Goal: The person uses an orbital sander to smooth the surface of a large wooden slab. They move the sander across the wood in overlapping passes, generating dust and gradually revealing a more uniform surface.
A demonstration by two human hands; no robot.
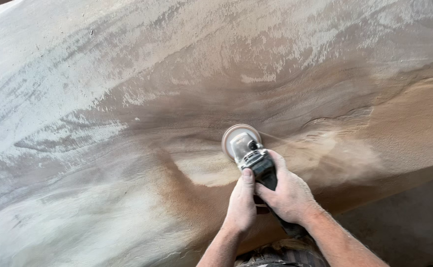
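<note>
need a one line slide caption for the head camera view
Both bare hands, left hand and right hand, grip a grey-and-black angle grinder against a large dusty tan curved surface.

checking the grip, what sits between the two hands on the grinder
In the head view, the grinder's dark body runs between the left hand and right hand; both wrap it, nothing else between. Its disc meets the dusty surface.
</note>
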